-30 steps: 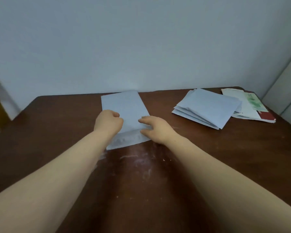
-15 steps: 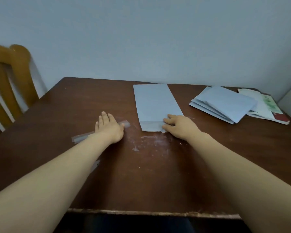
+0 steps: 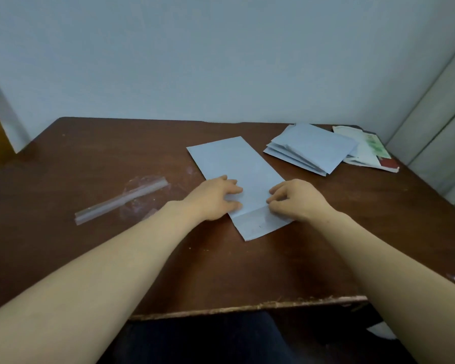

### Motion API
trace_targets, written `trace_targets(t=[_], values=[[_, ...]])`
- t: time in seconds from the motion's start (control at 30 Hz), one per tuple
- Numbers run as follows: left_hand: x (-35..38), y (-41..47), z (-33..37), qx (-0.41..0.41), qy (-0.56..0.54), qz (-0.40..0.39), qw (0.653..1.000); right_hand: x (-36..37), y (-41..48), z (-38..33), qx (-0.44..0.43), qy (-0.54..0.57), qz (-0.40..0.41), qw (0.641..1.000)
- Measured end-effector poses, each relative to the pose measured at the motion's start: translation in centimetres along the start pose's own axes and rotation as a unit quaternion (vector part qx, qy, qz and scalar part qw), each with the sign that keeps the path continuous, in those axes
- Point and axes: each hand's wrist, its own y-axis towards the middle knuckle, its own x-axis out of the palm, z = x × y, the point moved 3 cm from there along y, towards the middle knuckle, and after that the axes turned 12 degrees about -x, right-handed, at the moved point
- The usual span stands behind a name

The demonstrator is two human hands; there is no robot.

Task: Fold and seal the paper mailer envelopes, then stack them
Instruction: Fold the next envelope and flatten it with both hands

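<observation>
As left hand [image 3: 216, 199], right hand [image 3: 298, 199] press envelope [image 3: 237, 164] edges | stack [image 3: 313, 149] well apart

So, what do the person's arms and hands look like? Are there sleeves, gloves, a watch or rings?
The left hand and the right hand are bare: no gloves, and no ring shows on the fingers in view. Neither wrist carries a watch or a bracelet. The left forearm and the right forearm are uncovered up to the picture's edge, so no sleeve is visible.

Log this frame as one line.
phase: folding | left hand: on mailer | right hand: by flap | flap: open | clear strip: left of mailer | stack: far right
</observation>
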Motion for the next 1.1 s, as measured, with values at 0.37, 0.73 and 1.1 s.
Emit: trace_targets(t=[0.37, 0.73, 1.1], values=[[1.6, 0.6, -0.1, 0.025, 0.035, -0.051, 0.998, 1.6, -1.0, -1.5, -0.124, 0.091, -0.074, 0.985], [1.5, 0.7, -0.3, 0.029, 0.033, -0.091, 0.995, 1.9, -0.5, -1.8, -0.131, 0.128, -0.071, 0.981], [0.9, 0.1, 0.4, 0.000, 0.037, -0.075, 0.996, 1.7, -1.0, -1.6, -0.171, 0.089, -0.086, 0.977]])
